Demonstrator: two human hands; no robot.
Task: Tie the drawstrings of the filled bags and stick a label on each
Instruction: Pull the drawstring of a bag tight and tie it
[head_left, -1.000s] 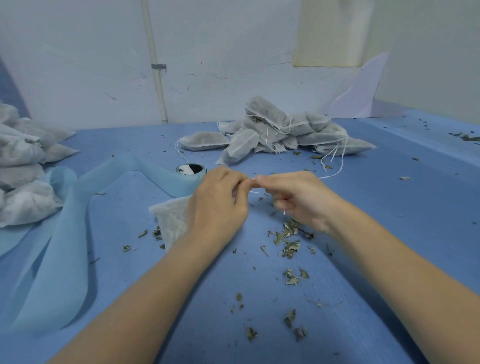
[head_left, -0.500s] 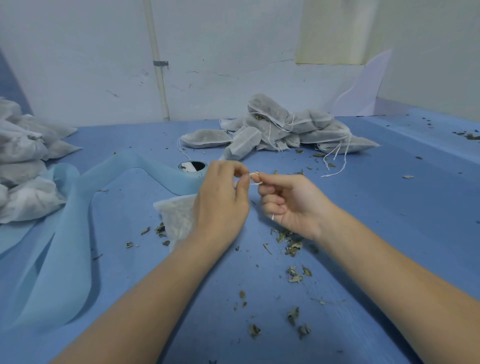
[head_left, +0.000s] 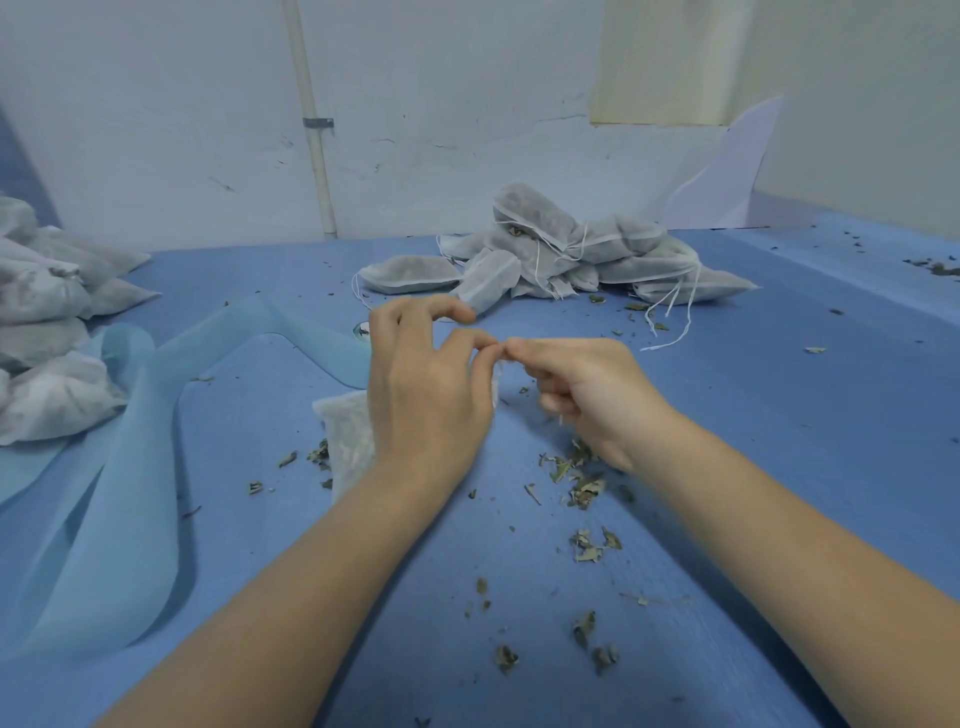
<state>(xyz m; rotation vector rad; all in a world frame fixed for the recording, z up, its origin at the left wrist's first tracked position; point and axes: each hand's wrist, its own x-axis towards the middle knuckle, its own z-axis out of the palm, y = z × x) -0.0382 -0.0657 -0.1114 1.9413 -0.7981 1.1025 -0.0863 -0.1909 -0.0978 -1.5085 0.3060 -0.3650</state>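
a person's left hand (head_left: 426, 395) and right hand (head_left: 587, 395) met fingertip to fingertip, pinching a barely visible drawstring above a filled bag (head_left: 348, 436) lying mid-table (head_left: 779, 415), under the left hand.

White mesh bag (head_left: 347, 439) filled with dried leaves, lying on the blue worktop (head_left: 779, 415), mostly hidden under the left hand (head_left: 426, 395), drawstring too blurred to see

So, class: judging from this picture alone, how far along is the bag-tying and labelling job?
Possibly done: a stack of filled bags sits at the left, though no labels or knots are discernible. In hand: the left hand and right hand pinch a drawstring over one bag. Left: the back pile shows loose strings.
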